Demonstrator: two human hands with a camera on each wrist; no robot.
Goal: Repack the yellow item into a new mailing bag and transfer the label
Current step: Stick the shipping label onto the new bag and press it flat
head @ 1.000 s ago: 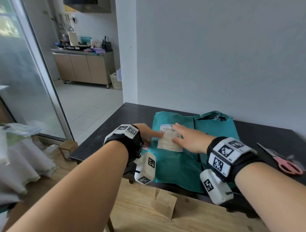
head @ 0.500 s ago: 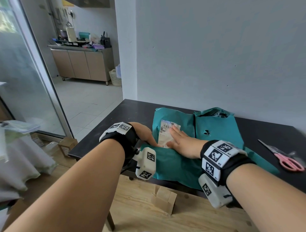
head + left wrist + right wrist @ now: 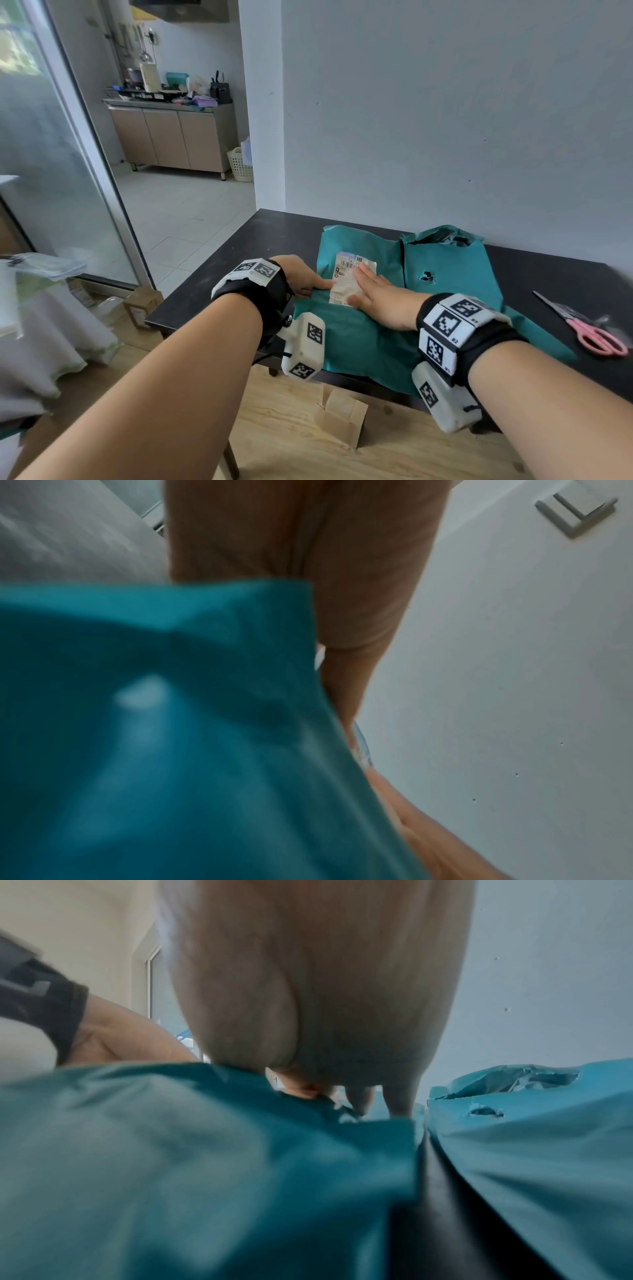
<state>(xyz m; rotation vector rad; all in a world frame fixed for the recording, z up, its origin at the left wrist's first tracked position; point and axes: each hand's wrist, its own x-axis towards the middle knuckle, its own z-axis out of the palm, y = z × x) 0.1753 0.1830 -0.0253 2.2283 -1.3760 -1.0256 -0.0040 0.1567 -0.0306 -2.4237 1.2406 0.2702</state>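
Two teal mailing bags lie side by side on the black table (image 3: 219, 274). The left bag (image 3: 356, 339) (image 3: 171, 737) (image 3: 205, 1164) is smooth and carries a white shipping label (image 3: 347, 277). My right hand (image 3: 380, 296) lies flat on the label, fingers straight, pressing it down. At the label's left edge rests my left hand (image 3: 308, 279), on the bag, with a finger pointing at the label. The right bag (image 3: 452, 267) (image 3: 531, 1123) is torn open at its far end and has a small hole. The yellow item is not visible.
Pink-handled scissors (image 3: 589, 329) lie on the table at the right. A grey wall stands right behind the table. On the wooden floor under the table's front edge sits a small cardboard box (image 3: 340, 419); another box (image 3: 142, 306) sits to the left.
My right hand has slid back toward me along the label, uncovering its upper printed part. The left hand has stayed at the label's left edge.
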